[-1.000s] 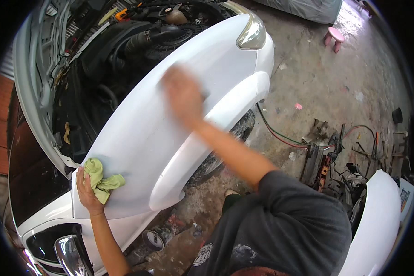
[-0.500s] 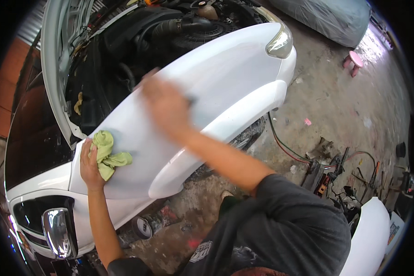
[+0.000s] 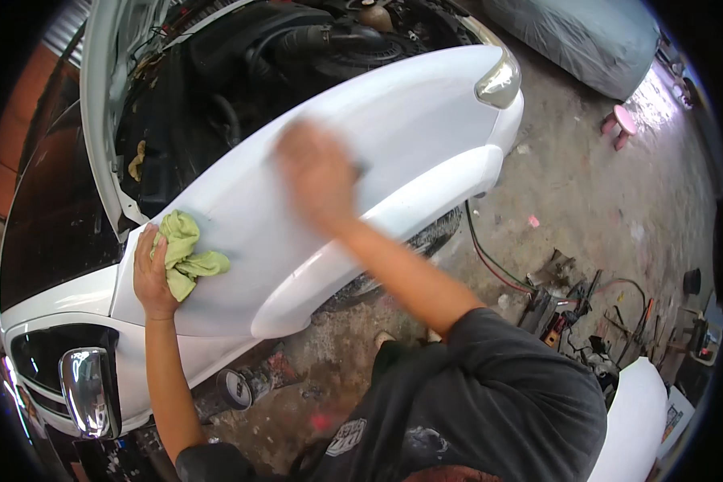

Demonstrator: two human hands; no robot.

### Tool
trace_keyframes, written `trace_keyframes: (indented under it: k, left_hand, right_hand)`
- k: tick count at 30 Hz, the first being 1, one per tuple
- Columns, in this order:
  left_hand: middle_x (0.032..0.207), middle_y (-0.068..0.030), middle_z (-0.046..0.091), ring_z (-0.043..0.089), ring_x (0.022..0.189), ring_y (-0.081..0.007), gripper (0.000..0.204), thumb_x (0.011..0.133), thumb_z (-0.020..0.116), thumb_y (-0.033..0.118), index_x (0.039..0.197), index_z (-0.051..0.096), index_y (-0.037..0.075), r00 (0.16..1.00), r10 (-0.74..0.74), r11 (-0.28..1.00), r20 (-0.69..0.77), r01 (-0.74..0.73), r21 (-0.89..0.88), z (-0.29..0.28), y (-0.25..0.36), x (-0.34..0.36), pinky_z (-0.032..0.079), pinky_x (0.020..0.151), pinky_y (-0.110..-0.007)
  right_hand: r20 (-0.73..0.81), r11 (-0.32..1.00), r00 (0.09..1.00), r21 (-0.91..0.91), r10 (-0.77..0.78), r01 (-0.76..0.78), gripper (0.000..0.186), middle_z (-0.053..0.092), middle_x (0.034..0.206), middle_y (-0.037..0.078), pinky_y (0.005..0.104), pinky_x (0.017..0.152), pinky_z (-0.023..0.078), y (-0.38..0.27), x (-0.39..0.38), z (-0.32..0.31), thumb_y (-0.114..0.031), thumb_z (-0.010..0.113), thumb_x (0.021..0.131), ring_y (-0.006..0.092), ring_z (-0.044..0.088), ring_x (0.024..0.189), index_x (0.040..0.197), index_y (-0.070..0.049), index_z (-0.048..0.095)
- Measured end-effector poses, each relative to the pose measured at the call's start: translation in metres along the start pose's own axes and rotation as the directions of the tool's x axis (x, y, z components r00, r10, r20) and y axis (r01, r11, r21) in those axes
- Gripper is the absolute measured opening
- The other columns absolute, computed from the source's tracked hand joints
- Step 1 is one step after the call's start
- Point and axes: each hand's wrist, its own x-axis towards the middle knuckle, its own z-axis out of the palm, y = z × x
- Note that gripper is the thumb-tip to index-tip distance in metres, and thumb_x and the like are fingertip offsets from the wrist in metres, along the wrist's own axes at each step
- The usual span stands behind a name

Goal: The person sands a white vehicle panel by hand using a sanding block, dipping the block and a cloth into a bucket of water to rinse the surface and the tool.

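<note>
A white car fender (image 3: 426,100) with a dull, pale surface stretches across the view. Near its rear upper corner, my left hand (image 3: 154,273) rests against the panel, a crumpled light-green cloth (image 3: 183,257) caught by its thumb and fingers. My right hand (image 3: 317,177) is over the middle of the fender, below the bonnet-side edge, smeared by motion. A small dark thing (image 3: 361,169) shows at its right side; its kind is too blurred to make out, and the fingers are not readable.
The engine bay (image 3: 297,60) lies open beyond the fender, under a raised bonnet (image 3: 100,120). A chrome-capped mirror (image 3: 91,392) juts out at left. On the floor are a can (image 3: 234,389), hoses (image 3: 482,249), tools (image 3: 550,317) and a pink stool (image 3: 618,124). A covered car (image 3: 578,40) stands at far right.
My right hand has shifted right and slightly down along the fender, still blurred. The left hand stays at the rear corner with the cloth. The whole view has shifted slightly.
</note>
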Motion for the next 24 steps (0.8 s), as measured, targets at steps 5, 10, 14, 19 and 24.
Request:
trace_keyframes:
  k: [5, 10, 14, 19, 24]
  left_hand:
    - [0.143, -0.0231, 0.054, 0.054, 0.131, -0.0457, 0.08, 0.078, 0.085, 0.03, 0.145, 0.046, 0.013, 0.999, -0.005, 1.0, 0.04, 0.005, -0.011, -0.005, -0.001, 0.0, 0.044, 0.111, -0.054]
    - [0.143, -0.0236, 0.054, 0.054, 0.131, -0.0461, 0.08, 0.079, 0.084, 0.031, 0.146, 0.044, 0.013, 1.0, 0.025, 1.0, -0.005, -0.025, -0.011, 0.003, -0.001, 0.01, 0.043, 0.111, -0.054]
    - [0.144, -0.0241, 0.054, 0.054, 0.131, -0.0463, 0.081, 0.08, 0.083, 0.031, 0.148, 0.042, 0.013, 1.0, 0.017, 1.0, 0.009, -0.017, 0.005, 0.0, 0.0, 0.008, 0.043, 0.112, -0.054]
    - [0.145, -0.0243, 0.053, 0.052, 0.133, -0.0467, 0.081, 0.081, 0.082, 0.035, 0.148, 0.042, 0.013, 1.0, 0.025, 1.0, 0.011, -0.025, 0.009, 0.0, -0.003, -0.005, 0.042, 0.112, -0.055]
    - [0.144, -0.0241, 0.053, 0.053, 0.132, -0.0469, 0.079, 0.082, 0.08, 0.035, 0.147, 0.042, 0.012, 0.999, 0.043, 0.999, -0.012, -0.043, 0.014, 0.007, 0.0, 0.009, 0.042, 0.112, -0.056]
  right_hand:
    - [0.09, 0.876, 0.896, 0.272, -0.435, 0.398, 0.024, 0.065, 0.129, 0.005, 0.0449, 0.104, 0.048, 0.034, -0.021, -0.016, -0.029, 0.067, 0.092, 0.0247, 0.061, 0.121, 0.113, -0.018, 0.071]
    - [-0.155, 0.991, 0.979, 0.043, 0.131, -0.126, 0.03, 0.068, 0.119, 0.023, 0.0431, 0.101, 0.049, 0.184, 0.068, -0.09, -0.014, 0.054, 0.1, 0.0381, 0.064, 0.111, 0.122, 0.004, 0.062]
    - [-0.03, 0.965, 0.975, 0.149, 0.221, -0.214, 0.027, 0.069, 0.111, 0.017, 0.0477, 0.094, 0.05, 0.042, 0.013, -0.014, -0.023, 0.057, 0.101, 0.0355, 0.064, 0.105, 0.114, -0.002, 0.067]
    - [0.049, 0.916, 0.93, 0.199, -0.364, 0.348, 0.033, 0.064, 0.133, 0.01, 0.0437, 0.106, 0.048, 0.073, -0.01, -0.031, -0.016, 0.061, 0.097, 0.0291, 0.06, 0.125, 0.129, -0.014, 0.067]
    - [-0.241, 0.964, 0.937, -0.019, 0.252, -0.265, 0.03, 0.064, 0.126, 0.025, 0.0455, 0.105, 0.046, 0.225, 0.061, -0.093, -0.009, 0.053, 0.097, 0.0408, 0.061, 0.118, 0.122, 0.005, 0.062]
